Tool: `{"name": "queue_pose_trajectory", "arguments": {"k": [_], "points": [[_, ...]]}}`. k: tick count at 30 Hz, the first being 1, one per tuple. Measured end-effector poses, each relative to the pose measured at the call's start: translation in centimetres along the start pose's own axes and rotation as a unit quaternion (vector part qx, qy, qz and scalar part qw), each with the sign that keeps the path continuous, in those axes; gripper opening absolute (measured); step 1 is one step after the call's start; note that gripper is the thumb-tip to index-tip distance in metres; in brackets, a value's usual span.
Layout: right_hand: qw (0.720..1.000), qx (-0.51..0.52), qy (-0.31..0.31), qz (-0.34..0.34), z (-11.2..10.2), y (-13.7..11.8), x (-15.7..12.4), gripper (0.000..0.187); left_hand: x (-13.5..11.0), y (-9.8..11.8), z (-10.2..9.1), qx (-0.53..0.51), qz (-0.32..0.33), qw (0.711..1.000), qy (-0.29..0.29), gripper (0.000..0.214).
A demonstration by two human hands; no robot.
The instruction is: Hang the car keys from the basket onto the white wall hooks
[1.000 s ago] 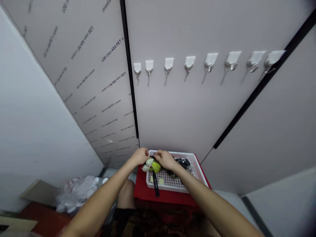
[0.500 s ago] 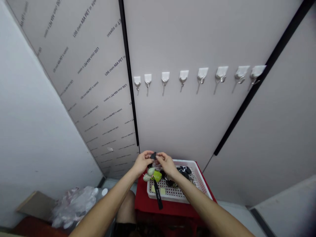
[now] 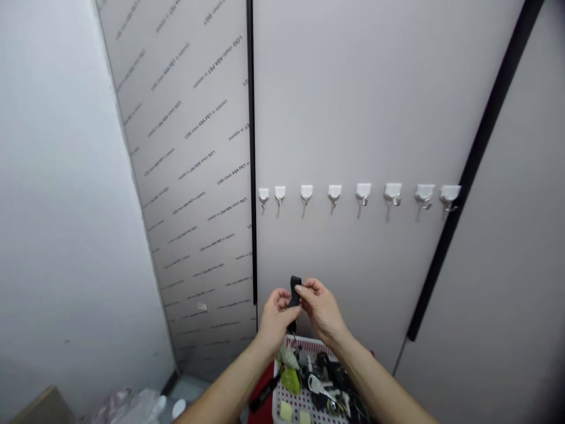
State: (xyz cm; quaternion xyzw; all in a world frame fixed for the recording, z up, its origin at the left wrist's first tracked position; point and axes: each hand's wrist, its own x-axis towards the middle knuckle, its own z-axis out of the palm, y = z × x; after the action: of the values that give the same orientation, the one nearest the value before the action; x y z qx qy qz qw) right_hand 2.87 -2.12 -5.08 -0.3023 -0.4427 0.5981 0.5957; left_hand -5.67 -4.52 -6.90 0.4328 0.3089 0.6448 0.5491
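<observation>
Both hands meet above a white basket (image 3: 275,405), holding one keychain by its black strap loop (image 3: 295,285). My left hand (image 3: 274,323) pinches the strap's lower part between thumb and fingers. Higher up, my right hand (image 3: 325,311) grips the loop's edge with thumb and fingertips. Beneath the strap hang a pale green charm (image 3: 289,357), a yellow-green piece (image 3: 291,381) and a black tag (image 3: 265,393). How these pieces join is partly hidden by my left hand. Keys (image 3: 318,386) and dark fobs lie heaped in the basket, partly covered by my right forearm.
Several white-backed metal hooks (image 3: 334,193) run in a row across the grey panel ahead. Black vertical strips (image 3: 252,147) flank that panel. A red cloth (image 3: 261,416) shows under the basket. Plastic bags (image 3: 132,407) and a cardboard piece (image 3: 50,406) are at lower left.
My hands and the keychain have risen from over the basket, and the black strap loop now stands upright between the fingers. The view has tilted up, so the hooks appear lower.
</observation>
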Motion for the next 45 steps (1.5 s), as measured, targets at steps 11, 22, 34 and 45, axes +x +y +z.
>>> {"name": "queue_pose_trajectory", "arguments": {"k": [11, 22, 34, 45], "points": [[0.990, -0.077, -0.075, -0.086, 6.6, -5.7, 5.1, 0.022, 5.0, 7.4, 0.7, -0.033, 0.113, 0.991, 0.066, 0.021], [0.971, -0.161, 0.023, -0.172, 11.9, -6.4, 10.3, 0.018, 10.3, 10.9, -0.6, 0.012, 0.176, 0.974, 0.143, 0.017], [0.885, -0.381, 0.096, -0.250, 10.9, -5.5, 10.4, 0.016, 11.4, 9.6, -2.0, 0.217, 0.197, 0.945, 0.143, 0.017], [0.882, -0.456, -0.110, -0.042, -3.1, 0.4, 3.3, 0.012, 2.6, 2.5, -2.8, 0.440, 0.270, 0.851, 0.100, 0.025]]}}
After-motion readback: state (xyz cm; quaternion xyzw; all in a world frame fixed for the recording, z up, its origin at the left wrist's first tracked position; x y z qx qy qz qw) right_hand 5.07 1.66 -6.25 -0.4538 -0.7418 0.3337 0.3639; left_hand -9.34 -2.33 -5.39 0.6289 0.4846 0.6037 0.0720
